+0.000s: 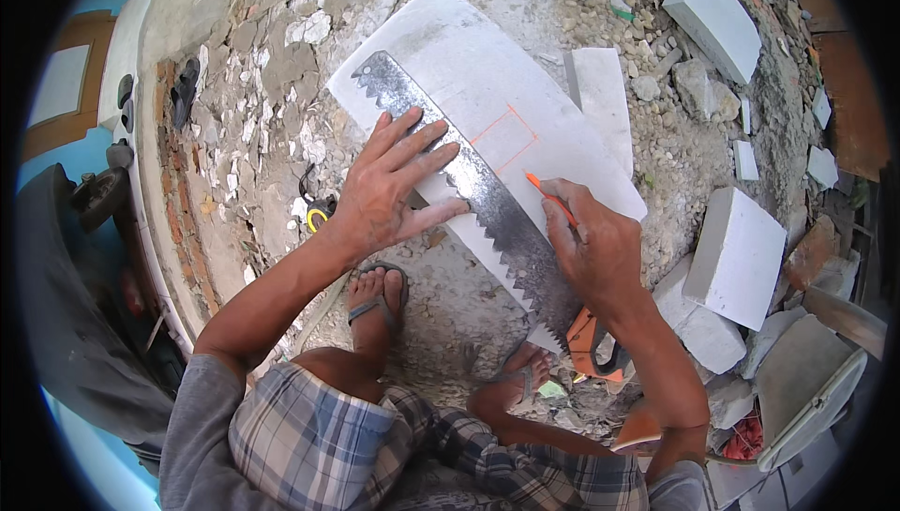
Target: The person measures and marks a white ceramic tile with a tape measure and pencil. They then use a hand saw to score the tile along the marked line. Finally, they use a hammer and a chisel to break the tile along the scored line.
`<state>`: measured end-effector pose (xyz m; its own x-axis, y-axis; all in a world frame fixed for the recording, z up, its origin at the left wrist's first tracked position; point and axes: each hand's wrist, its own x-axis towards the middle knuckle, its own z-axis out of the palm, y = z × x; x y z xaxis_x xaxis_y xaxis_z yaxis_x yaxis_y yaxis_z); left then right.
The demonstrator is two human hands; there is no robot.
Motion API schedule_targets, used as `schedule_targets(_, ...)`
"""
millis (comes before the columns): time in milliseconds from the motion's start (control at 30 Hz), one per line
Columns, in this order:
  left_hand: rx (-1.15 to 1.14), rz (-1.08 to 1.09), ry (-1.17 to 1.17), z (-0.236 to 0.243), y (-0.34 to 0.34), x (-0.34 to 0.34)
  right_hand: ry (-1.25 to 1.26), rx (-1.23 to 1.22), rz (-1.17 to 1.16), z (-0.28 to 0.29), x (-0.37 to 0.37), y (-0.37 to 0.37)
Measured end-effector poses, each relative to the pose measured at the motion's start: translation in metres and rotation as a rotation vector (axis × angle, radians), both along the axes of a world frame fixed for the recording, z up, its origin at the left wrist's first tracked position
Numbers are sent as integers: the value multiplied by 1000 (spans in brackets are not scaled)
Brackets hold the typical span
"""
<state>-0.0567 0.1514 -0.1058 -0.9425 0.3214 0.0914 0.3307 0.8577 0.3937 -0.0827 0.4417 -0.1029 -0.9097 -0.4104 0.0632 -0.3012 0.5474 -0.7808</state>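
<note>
Rubble ground (450, 295) | left hand (389, 187) flat on saw (487, 202) | right hand (591, 244) grips pencil (548, 194)

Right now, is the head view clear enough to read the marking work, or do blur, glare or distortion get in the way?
Head view: sharp and evenly daylit, soft shadows, no glare; fisheye bends the edges, corners black. The left hand, saw, right hand and orange pencil on the white block read clearly.
</note>
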Motion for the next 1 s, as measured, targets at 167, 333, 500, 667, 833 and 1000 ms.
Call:
schedule_targets(167,16,13,-11,1,-3,5,103,-12,75,-12,-2,-20)
schedule_targets(333,28,10,-6,-3,-4,5,71,61,101,-9,0,-21)
schedule_targets(500,36,10,-6,-4,-4,5,131,32,108,-15,1,-21)
schedule_targets(667,44,13,6,-5,-4,5,150,14,128,-12,-14,-44)
schedule_targets(833,56,11,0,-6,-9,8,113,114,171,-6,-19,-47)
schedule_targets(1000,40,-5,2,-5,-7,4,100,37,139,-4,-18,-38)
